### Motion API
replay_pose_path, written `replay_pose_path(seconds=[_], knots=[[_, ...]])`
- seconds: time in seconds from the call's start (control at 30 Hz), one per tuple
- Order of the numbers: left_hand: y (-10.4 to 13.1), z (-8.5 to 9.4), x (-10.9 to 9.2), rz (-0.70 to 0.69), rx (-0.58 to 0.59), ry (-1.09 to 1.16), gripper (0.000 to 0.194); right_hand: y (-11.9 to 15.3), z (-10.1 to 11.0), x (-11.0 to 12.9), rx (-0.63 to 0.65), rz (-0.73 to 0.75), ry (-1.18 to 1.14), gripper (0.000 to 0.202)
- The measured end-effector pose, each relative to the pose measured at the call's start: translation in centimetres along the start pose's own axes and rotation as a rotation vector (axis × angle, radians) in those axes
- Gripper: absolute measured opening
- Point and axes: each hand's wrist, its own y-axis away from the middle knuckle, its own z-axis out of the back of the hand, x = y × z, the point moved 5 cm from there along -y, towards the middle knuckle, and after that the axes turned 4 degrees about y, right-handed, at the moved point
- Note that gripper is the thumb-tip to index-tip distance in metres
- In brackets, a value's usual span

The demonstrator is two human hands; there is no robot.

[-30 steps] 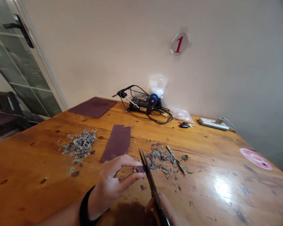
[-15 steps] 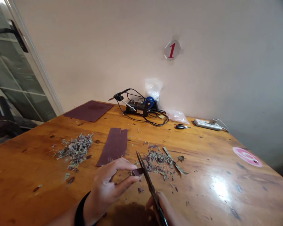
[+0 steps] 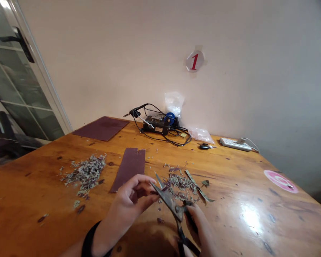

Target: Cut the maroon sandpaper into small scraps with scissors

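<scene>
In the head view, a small maroon strip (image 3: 155, 192) is pinched in the fingertips of the left hand (image 3: 128, 203) at the parted blades of the scissors (image 3: 178, 213), which are gripped in the right hand (image 3: 202, 226) near the shavings (image 3: 182, 182) scattered on the wooden table (image 3: 230, 232).

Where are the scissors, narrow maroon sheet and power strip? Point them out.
Scissors (image 3: 178, 211), head view: near the pivot.
Narrow maroon sheet (image 3: 130, 166), head view: middle of its face.
Power strip (image 3: 232, 144), head view: white top.
</scene>
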Motion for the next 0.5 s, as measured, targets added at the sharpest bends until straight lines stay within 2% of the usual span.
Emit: replay_pose_path(seconds=[0.07, 0.13, 0.23, 0.3, 0.37, 0.5], knots=[[-0.5, -0.2, 0.3, 0.104, 0.044, 0.029, 0.024, -0.3, 0.2, -0.5, -0.016, -0.003, 0.036, 0.044], [-0.8, -0.3, 0.6, 0.185, 0.069, 0.03, 0.03, -0.7, 0.2, -0.5, 0.029, 0.048, 0.063, 0.038], [-0.8, -0.5, 1.0, 0.303, 0.097, 0.052, 0.039, -1.3, 0.8, 0.4, -0.002, 0.131, 0.101, 0.036], [-0.6, -0.8, 1.1, 0.369, 0.134, 0.031, 0.042, -1.6, 1.2, 1.1, -0.036, 0.112, 0.099, 0.03], [-0.5, -0.9, 1.2, 0.393, 0.167, -0.035, 0.044, -1.9, 1.2, 1.7, -0.037, 0.067, 0.077, 0.028], [-0.6, -0.9, 1.5, 0.362, 0.215, -0.147, 0.052, -2.1, 0.9, 2.0, 0.011, 0.016, -0.004, 0.04]])
